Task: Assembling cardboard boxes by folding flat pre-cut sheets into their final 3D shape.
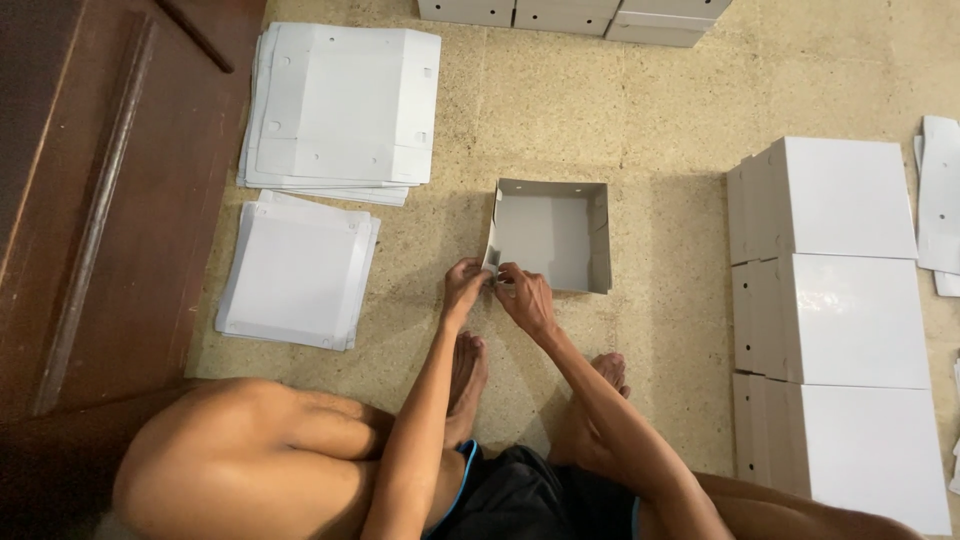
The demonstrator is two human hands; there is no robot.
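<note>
A grey cardboard box tray (552, 232) stands open on the stone floor in front of me, its walls folded up. My left hand (464, 283) pinches the tray's near left corner. My right hand (524, 296) grips the same corner from the near side, fingers closed on the cardboard flap. Both hands touch each other at that corner. My bare feet rest on the floor just below the hands.
Two stacks of flat white cardboard blanks lie at the left, a larger stack (342, 108) behind a smaller stack (298, 273). Finished white boxes (830, 320) are lined up at the right, more boxes (570, 14) at the top. A dark wooden panel (100, 190) runs along the left.
</note>
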